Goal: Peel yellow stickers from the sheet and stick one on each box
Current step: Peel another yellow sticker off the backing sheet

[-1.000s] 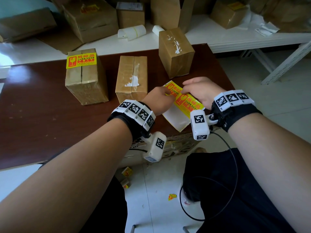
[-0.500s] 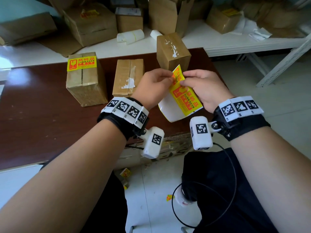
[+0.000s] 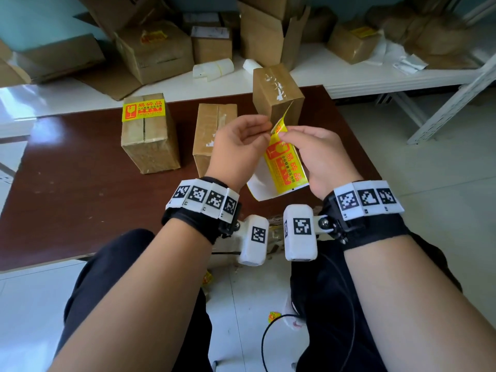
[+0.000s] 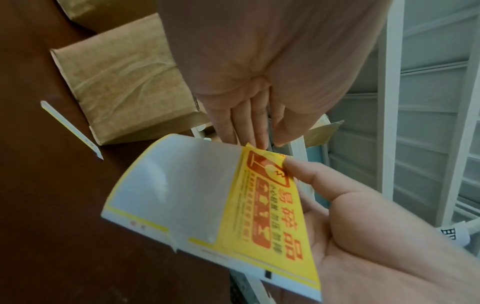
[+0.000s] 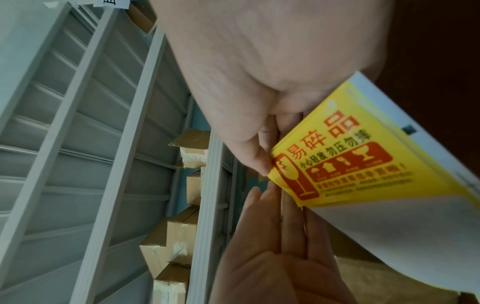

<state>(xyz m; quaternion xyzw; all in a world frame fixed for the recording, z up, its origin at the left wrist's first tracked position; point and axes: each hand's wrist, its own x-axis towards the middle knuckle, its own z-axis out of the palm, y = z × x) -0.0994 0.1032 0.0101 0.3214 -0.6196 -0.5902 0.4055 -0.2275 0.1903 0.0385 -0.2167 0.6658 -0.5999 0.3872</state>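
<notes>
My two hands hold a white sticker sheet (image 3: 261, 183) above the near right part of the brown table (image 3: 80, 197). One yellow sticker (image 3: 284, 167) with red print is on it. My right hand (image 3: 284, 138) grips the sheet, thumb on the sticker's face (image 4: 267, 205). My left hand (image 3: 269, 127) pinches the sticker's top corner, which curls up off the backing (image 4: 176, 185). Three brown boxes stand beyond: the left box (image 3: 147, 140) carries a yellow sticker (image 3: 143, 110), the middle box (image 3: 214, 124) and the right box (image 3: 276, 89) carry none.
A thin white strip (image 4: 70, 127) lies on the table by the middle box. A white shelf (image 3: 375, 76) behind holds more cartons and label rolls (image 3: 213, 68). A white metal rack (image 3: 451, 103) stands at right. Sticker scraps (image 3: 273, 316) lie on the floor.
Both hands lifted the sheet off the table edge and tilted it upright. The sticker's top corner now stands free of the backing in my left fingertips.
</notes>
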